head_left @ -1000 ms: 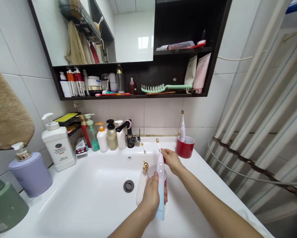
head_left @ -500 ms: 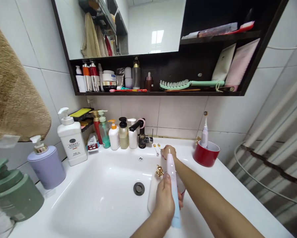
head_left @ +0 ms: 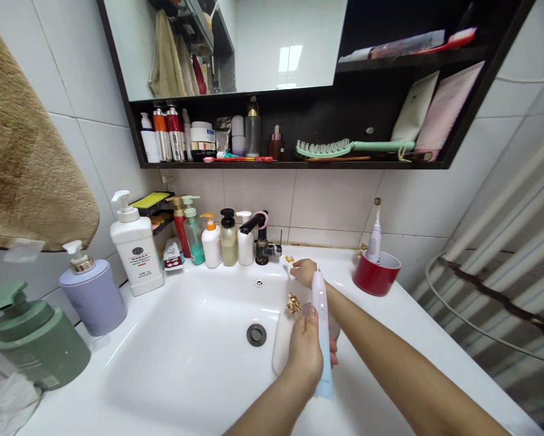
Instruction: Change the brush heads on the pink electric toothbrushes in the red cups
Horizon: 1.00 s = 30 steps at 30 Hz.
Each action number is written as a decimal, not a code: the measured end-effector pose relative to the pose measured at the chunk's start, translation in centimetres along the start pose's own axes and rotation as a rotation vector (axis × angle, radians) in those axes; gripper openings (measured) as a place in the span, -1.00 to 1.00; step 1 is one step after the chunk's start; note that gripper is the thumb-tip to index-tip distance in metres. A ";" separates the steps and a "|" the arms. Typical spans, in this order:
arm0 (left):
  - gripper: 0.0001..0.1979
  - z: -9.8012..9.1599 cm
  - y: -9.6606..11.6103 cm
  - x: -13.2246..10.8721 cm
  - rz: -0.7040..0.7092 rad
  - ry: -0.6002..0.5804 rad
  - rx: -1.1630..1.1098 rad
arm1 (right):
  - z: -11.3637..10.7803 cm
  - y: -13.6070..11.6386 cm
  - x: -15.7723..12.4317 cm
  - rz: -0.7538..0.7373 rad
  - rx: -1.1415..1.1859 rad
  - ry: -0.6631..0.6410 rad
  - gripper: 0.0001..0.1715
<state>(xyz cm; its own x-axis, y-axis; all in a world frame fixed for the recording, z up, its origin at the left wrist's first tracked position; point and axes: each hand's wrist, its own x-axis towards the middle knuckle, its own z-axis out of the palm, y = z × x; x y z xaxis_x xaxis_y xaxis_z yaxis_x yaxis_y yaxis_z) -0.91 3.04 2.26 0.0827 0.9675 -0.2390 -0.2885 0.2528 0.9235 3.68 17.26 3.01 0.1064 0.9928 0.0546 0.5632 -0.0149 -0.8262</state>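
Observation:
Upright in my left hand (head_left: 305, 348) is an electric toothbrush handle (head_left: 321, 339), pink fading to light blue, with no brush head on it. My left fingers wrap around it. A pale cup (head_left: 281, 345) with a gold figure-shaped handle (head_left: 293, 303) shows behind that hand, largely covered by it. Farther off, my right hand (head_left: 305, 272) is at the sink's back ledge with its fingers bent together. Yellow-bristled toothbrush heads (head_left: 290, 259) show at its fingertips, their stems mostly hidden; the fingers appear closed on one.
A black faucet (head_left: 261, 245) stands at the back of the white sink (head_left: 199, 339). Several pump bottles (head_left: 211, 245) line the left and rear edge. To the right, a red cup (head_left: 375, 277) holds another electric toothbrush (head_left: 376, 239). A dark shelf (head_left: 299, 165) hangs above.
My right fingers have moved in over the toothbrush heads, covering most of the stems. My left hand keeps hold of the toothbrush handle. The view has shifted slightly.

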 end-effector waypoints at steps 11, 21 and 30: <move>-0.46 0.8 -1.7 -2.1 -0.108 -0.288 0.221 | -10.6 3.6 -9.5 0.122 0.921 0.072 -0.87; -0.44 1.0 -1.7 -2.0 -0.134 -0.313 0.222 | -10.3 3.7 -9.8 0.128 1.074 0.018 -0.80; -0.46 1.0 -1.4 -2.1 -0.169 -0.335 0.207 | -10.1 3.5 -10.0 0.096 1.038 0.049 -0.77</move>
<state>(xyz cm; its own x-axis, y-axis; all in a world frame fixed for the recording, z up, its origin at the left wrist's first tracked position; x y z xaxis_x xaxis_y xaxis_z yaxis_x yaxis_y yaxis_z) 0.25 0.62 1.77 0.4272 0.8482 -0.3132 -0.0493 0.3678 0.9286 12.90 6.10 5.22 0.1593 0.9867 -0.0332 -0.4286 0.0388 -0.9026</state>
